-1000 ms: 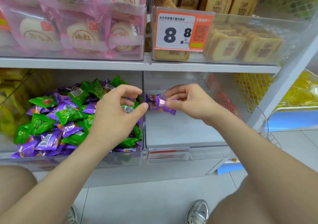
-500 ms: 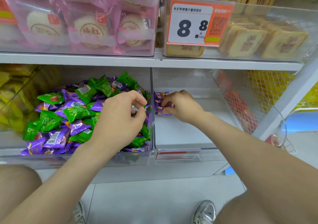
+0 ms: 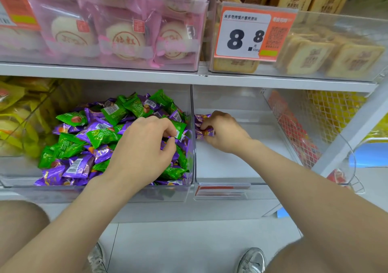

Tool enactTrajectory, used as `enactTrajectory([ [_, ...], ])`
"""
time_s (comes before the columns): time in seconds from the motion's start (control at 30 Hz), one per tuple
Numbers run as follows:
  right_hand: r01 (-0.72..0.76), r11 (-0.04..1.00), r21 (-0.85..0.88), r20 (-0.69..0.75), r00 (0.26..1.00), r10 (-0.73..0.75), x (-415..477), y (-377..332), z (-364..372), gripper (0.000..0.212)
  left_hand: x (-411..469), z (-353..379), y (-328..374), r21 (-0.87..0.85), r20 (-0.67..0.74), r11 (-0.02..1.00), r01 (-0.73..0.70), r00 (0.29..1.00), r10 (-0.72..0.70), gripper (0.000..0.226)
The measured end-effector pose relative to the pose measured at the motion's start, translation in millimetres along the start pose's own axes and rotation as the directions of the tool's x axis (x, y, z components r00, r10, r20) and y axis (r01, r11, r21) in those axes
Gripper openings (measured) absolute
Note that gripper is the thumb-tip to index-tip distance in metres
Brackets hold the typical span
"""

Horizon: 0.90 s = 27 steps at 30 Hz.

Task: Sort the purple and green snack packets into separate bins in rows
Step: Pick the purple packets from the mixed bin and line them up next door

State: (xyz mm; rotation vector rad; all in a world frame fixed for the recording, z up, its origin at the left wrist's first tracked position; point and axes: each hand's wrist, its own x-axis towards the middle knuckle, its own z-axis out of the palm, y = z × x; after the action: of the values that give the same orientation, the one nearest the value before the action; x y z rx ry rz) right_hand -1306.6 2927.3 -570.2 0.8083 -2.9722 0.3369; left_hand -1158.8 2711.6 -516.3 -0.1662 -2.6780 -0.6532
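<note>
Right hand [image 3: 225, 134]: fingers curled round crinkly foil purple packets [image 3: 203, 126], at the back-left corner of the clear plastic right bin [image 3: 226, 165]. Left hand [image 3: 142, 153]: fingers curled close over the glossy purple-and-green heap [image 3: 100, 135] in the left bin [image 3: 63, 193]; whether they grip anything is hidden.

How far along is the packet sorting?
Done: a few purple packets lie in the right bin by its left wall. In hand: the right hand sets one there; the left hand digs into the mixed pile. Left: nearly all that pile, both colours.
</note>
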Motion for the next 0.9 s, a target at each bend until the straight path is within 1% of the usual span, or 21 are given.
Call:
enactTrajectory([
  [0.07,-0.009,1.0,-0.005,-0.012,1.0,0.009,0,0,-1,0.032,1,-2,-3,0.03,-0.021,1.0,0.004,1.0,-0.003,0.01],
  [0.13,-0.008,1.0,-0.007,-0.025,1.0,0.007,-1,1,-2,0.029,3,-5,-6,0.048,-0.028,0.998,0.037,0.999,-0.036,0.011],
  [0.23,0.017,1.0,-0.013,-0.032,0.999,-0.017,-2,1,0,0.025,5,-7,-11,0.066,-0.02,0.993,0.094,0.996,-0.093,0.014],
  [0.43,0.022,1.0,-0.008,-0.051,0.998,-0.022,0,4,4,0.024,5,-8,-11,0.09,0.008,0.987,0.132,0.991,-0.133,0.019],
  [0.53,0.036,0.999,-0.005,-0.046,0.998,-0.036,-2,2,2,0.028,5,-11,-13,0.138,0.027,0.976,0.17,0.984,-0.176,0.031],
  [0.6,0.029,1.0,-0.003,-0.035,0.999,-0.029,-6,-4,-3,0.032,7,-16,-17,0.206,0.038,0.959,0.197,0.977,-0.209,0.041],
  [0.63,0.013,1.0,0.013,-0.062,0.998,-0.012,-7,-9,-7,0.032,8,-18,-20,0.251,0.052,0.946,0.206,0.973,-0.225,0.045],
  [0.7,-0.022,0.994,0.111,-0.212,0.976,0.046,-10,-25,-20,0.028,11,-24,-25,0.329,0.1,0.921,0.209,0.962,-0.254,0.05],
  [0.77,-0.022,0.952,0.306,-0.356,0.924,0.136,-18,-46,-36,0.024,15,-29,-27,0.338,0.184,0.919,0.204,0.943,-0.277,0.055],
  [0.8,0.012,0.912,0.411,-0.394,0.904,0.166,-25,-59,-44,0.023,16,-31,-28,0.335,0.236,0.923,0.19,0.931,-0.278,0.058],
  [0.83,0.067,0.873,0.483,-0.418,0.894,0.163,-33,-72,-50,0.024,18,-33,-28,0.344,0.289,0.924,0.167,0.918,-0.273,0.061],
  [0.87,0.135,0.851,0.508,-0.43,0.896,0.114,-42,-84,-54,0.026,19,-34,-29,0.364,0.332,0.921,0.138,0.905,-0.267,0.062],
  [0.9,0.207,0.848,0.488,-0.426,0.904,0.025,-49,-94,-55,0.027,20,-35,-30,0.391,0.36,0.913,0.113,0.895,-0.264,0.061],
])
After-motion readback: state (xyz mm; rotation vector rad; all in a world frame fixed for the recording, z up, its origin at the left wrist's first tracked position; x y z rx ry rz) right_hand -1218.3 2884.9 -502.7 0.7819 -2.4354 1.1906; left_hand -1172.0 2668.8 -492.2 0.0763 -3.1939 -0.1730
